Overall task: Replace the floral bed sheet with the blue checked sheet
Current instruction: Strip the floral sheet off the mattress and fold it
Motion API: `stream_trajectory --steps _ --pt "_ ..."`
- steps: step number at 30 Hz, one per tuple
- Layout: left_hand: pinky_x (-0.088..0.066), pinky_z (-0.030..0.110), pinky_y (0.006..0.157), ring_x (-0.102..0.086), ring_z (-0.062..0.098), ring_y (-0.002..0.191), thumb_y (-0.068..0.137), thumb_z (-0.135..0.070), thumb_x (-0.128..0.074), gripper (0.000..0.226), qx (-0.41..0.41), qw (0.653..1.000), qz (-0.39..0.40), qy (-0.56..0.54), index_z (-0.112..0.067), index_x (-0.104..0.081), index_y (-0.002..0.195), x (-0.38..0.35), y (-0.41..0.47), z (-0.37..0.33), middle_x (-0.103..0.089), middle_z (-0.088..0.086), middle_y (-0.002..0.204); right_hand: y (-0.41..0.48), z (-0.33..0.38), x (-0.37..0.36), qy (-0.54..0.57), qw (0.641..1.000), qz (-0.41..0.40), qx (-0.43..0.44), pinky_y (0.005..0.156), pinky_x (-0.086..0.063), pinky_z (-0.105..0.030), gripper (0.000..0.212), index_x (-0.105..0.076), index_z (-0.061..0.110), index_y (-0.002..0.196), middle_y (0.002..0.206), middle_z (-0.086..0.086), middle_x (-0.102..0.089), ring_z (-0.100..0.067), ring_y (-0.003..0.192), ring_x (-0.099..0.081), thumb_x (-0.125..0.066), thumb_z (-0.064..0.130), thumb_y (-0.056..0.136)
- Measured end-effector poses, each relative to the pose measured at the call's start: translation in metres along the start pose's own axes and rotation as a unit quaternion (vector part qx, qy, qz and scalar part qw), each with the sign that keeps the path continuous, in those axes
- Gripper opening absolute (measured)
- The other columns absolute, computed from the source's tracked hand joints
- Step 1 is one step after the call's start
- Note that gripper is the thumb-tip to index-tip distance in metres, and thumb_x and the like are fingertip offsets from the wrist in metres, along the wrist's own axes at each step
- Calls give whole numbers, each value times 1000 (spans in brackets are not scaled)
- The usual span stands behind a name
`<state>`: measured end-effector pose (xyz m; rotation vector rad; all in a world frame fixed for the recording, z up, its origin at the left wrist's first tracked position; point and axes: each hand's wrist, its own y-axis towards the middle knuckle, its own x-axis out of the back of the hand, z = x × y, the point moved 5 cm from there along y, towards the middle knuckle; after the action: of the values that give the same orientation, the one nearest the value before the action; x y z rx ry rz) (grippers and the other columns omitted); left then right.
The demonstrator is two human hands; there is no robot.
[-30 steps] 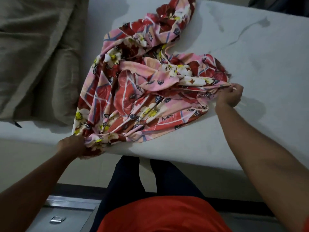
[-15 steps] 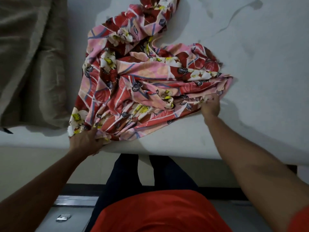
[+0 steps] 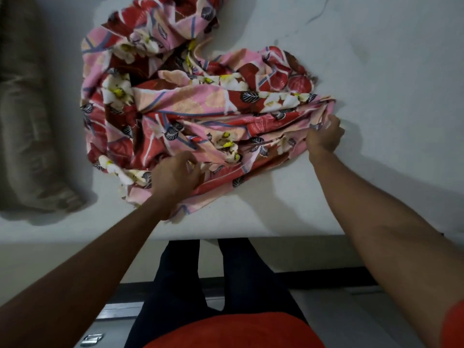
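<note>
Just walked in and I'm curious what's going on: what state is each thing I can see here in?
floral sheet: bunched in a crumpled heap on the mattress, held by both hands.
mattress: bare and white, with no sheet spread over it.
left hand: grips the heap's near edge.
right hand: pinches the heap's right end.
beige bedding: rumpled, lying at the left, apart from the heap.

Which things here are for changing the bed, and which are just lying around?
For the job: floral sheet, bunched on the bare mattress; left hand and right hand, both gripping it.
Just lying about: beige bedding on the left; metal clasp, bottom left.
</note>
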<state>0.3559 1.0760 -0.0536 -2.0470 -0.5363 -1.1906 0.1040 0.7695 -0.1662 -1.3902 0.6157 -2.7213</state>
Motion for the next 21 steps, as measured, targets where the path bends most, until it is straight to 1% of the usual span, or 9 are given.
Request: stream_trajectory --steps 3,5,7,10,13,15,18,20,21 --pt "-49 31 60 -66 23 72 89 -37 -60 15 -47 998 7 -28 -27 -68 98 -14 19 -56 -69 -4 75 16 0 1 -6 999 33 22 104 -47 -41 72 -44 22 144 138 -14 -49 -35 122 -55 -73 13 78" --pt "-47 33 65 -67 26 80 87 -36 -60 16 -97 995 6 -29 -27 -68 100 -24 34 -97 -73 0 84 26 5 1 17 999 41 17 104 -47 -36 73 -44 24 145 139 -12 -52 -32 123 -55 -72 11 79" --pt "-47 34 70 -67 27 85 85 -35 -63 19 -135 990 13 -20 -28 -65 103 -36 47 -127 -73 0 90 31 9 -2 5 998 61 21 99 -47 -31 63 -48 23 140 136 -8 -59 -30 123 -58 -72 14 82" --pt "-52 39 74 -67 27 83 85 -39 -64 32 -147 988 55 10 -31 -55 113 -57 62 -133 -72 -1 92 40 14 0 -52 995 69 44 91 -48 -32 42 -59 20 125 125 -8 -67 -31 114 -62 -73 29 86" --pt "-49 33 61 -67 28 78 85 -40 -67 47 -173 981 70 59 -29 -44 125 -70 68 -111 -66 -3 84 60 21 16 -75 994 8 82 87 -49 -31 22 -70 17 111 118 -9 -71 -31 111 -64 -66 27 92" --pt "-41 30 53 -66 30 70 84 -39 -71 50 -193 977 53 69 -23 -44 124 -70 65 -99 -60 -1 75 74 15 38 -48 995 -52 70 79 -46 -28 18 -73 16 105 113 -6 -73 -28 107 -66 -64 28 94" --pt "-32 26 47 -65 34 57 76 -40 -81 57 -250 963 21 95 -16 -50 117 -69 56 -91 -65 9 67 93 -16 79 39 989 -138 -22 73 -41 -23 18 -74 17 103 112 -2 -73 -23 104 -66 -63 27 93" --pt "-32 22 40 -62 31 47 69 -41 -86 59 -306 945 24 117 -18 -52 113 -73 47 -81 -63 8 60 97 -43 93 55 986 -137 -72 79 -47 -23 20 -75 18 104 112 1 -73 -20 104 -68 -64 26 90" --pt "-37 24 38 -62 30 46 69 -42 -86 60 -327 935 45 131 -21 -51 112 -76 40 -74 -63 7 59 94 -57 97 56 985 -132 -92 80 -47 -22 21 -75 18 105 111 2 -74 -20 103 -68 -63 24 89"
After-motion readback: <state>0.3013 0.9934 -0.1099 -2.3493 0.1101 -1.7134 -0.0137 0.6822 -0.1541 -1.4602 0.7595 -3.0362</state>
